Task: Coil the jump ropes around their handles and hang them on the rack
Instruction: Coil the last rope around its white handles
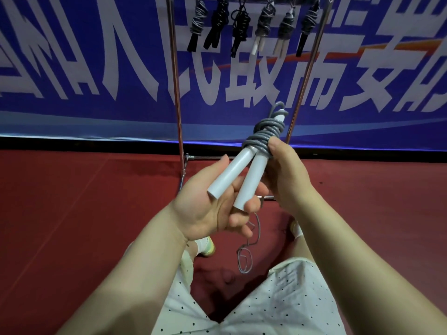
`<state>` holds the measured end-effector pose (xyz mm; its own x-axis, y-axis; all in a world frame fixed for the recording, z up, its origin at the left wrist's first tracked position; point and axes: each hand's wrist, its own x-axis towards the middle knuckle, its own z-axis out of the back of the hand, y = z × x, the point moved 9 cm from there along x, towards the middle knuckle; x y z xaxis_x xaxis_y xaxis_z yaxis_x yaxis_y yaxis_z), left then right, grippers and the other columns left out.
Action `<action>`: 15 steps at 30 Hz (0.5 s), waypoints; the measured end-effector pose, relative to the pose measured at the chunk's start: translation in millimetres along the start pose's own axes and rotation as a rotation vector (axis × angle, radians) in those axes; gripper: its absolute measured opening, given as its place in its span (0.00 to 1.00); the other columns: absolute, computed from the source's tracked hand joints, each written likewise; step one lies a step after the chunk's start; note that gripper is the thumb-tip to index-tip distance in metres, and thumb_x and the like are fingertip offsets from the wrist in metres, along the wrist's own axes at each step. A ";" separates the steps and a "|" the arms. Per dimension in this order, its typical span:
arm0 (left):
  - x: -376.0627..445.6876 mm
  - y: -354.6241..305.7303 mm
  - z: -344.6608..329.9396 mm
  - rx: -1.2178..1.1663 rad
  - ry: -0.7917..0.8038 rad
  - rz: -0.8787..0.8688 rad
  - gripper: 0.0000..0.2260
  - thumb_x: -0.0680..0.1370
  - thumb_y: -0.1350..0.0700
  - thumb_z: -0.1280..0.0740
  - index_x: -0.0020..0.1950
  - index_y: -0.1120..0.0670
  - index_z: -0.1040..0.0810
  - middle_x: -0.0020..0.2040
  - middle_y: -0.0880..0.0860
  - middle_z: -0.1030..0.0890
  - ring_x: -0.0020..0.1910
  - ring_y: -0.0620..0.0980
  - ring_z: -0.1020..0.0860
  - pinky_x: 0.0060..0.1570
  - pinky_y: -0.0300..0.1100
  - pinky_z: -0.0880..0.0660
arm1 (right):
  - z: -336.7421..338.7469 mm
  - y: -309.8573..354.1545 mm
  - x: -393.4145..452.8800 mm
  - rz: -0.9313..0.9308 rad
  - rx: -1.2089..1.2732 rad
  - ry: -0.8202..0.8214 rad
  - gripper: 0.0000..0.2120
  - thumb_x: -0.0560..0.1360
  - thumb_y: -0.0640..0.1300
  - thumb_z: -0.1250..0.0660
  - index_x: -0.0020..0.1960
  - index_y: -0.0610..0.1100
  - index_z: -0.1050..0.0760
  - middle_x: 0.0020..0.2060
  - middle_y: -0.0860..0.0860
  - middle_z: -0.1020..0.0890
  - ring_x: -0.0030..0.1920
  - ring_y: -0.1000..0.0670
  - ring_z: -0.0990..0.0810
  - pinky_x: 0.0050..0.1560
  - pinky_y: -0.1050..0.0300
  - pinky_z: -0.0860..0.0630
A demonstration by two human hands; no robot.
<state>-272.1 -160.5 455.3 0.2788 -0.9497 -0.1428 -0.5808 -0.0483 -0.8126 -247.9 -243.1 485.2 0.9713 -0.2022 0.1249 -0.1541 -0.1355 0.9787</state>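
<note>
Dotted white shorts (278, 298) fill the bottom of the head view, with both forearms reaching up from them over the red floor (72, 201).

Risk 1: I judge that the grey cord (263, 135) could slacken and unwind if my right hand (285, 175) eases off. Its thumb lies against the wraps and its fingers curl round behind the bundle, so it is what pins the coil.

Risk 2: a thin loose cord (246, 255) trails on the floor between the feet. I cannot tell whether it belongs to this rope; if it does, it could snag during the lift.

Risk 3: the rack (176, 93) already carries six coiled ropes (263, 22) close together, so the remaining bar space looks tight.

Pose: my left hand (217, 204) is palm up, thumb raised beside the two white handles (242, 180), fingers loosely curled under their lower ends, cradling rather than clamping. The handles splay apart at the bottom and meet under the coil, held in front of the rack's lower rails.
</note>
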 end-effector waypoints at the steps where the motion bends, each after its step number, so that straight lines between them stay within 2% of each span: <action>1: -1.0 -1.5 2.4 0.015 -0.045 0.007 0.30 0.76 0.36 0.50 0.48 0.60 0.22 0.32 0.53 0.25 0.22 0.46 0.32 0.31 0.43 0.24 | -0.5 -3.2 0.0 -0.023 -0.055 0.034 0.19 0.67 0.60 0.39 0.37 0.42 0.28 0.28 0.49 0.32 0.28 0.51 0.35 0.32 0.56 0.39; 3: -3.8 -4.5 8.1 0.060 -0.122 0.024 0.30 0.74 0.36 0.51 0.47 0.60 0.23 0.31 0.53 0.26 0.20 0.45 0.34 0.28 0.41 0.26 | -0.7 -9.5 0.2 -0.074 -0.126 0.104 0.21 0.71 0.61 0.44 0.39 0.42 0.30 0.25 0.50 0.34 0.25 0.52 0.38 0.29 0.58 0.44; 4: -4.9 -6.3 10.9 0.095 -0.154 0.025 0.30 0.74 0.36 0.51 0.46 0.60 0.23 0.31 0.53 0.26 0.20 0.45 0.35 0.27 0.41 0.27 | 1.2 -10.5 -0.6 -0.090 -0.152 0.119 0.22 0.72 0.61 0.44 0.37 0.42 0.30 0.24 0.51 0.33 0.23 0.53 0.38 0.27 0.61 0.44; 6: -6.0 -8.8 18.2 0.163 -0.228 0.025 0.30 0.76 0.37 0.52 0.46 0.61 0.23 0.31 0.53 0.25 0.21 0.45 0.35 0.26 0.40 0.28 | 6.4 -12.0 -1.5 -0.121 -0.229 0.104 0.23 0.75 0.62 0.42 0.29 0.48 0.29 0.24 0.53 0.32 0.22 0.54 0.37 0.24 0.63 0.41; 8: -6.9 -11.1 24.2 0.236 -0.308 0.020 0.31 0.79 0.38 0.55 0.46 0.61 0.23 0.30 0.53 0.25 0.21 0.45 0.34 0.26 0.39 0.29 | 11.7 -12.7 -1.3 -0.145 -0.333 0.056 0.26 0.78 0.60 0.44 0.27 0.49 0.30 0.23 0.53 0.33 0.21 0.54 0.37 0.23 0.63 0.39; 12: -8.4 -21.1 34.0 0.399 -0.485 -0.034 0.29 0.81 0.40 0.55 0.46 0.60 0.23 0.30 0.53 0.24 0.23 0.46 0.34 0.28 0.39 0.30 | 14.1 -11.3 0.3 -0.137 -0.422 -0.041 0.25 0.80 0.57 0.47 0.31 0.44 0.32 0.21 0.54 0.34 0.22 0.54 0.37 0.24 0.63 0.36; 15: -11.7 -26.4 39.5 0.515 -0.632 -0.062 0.27 0.81 0.41 0.52 0.47 0.59 0.21 0.31 0.52 0.22 0.24 0.46 0.32 0.30 0.40 0.29 | 15.0 -17.8 0.3 -0.155 -0.395 -0.051 0.23 0.81 0.57 0.47 0.32 0.45 0.33 0.24 0.53 0.32 0.24 0.53 0.33 0.28 0.59 0.31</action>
<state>-229.7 -136.0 456.1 0.7667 -0.5888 -0.2559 -0.1688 0.1996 -0.9652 -247.6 -255.3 465.3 0.9659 -0.2576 -0.0274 0.0840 0.2115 0.9738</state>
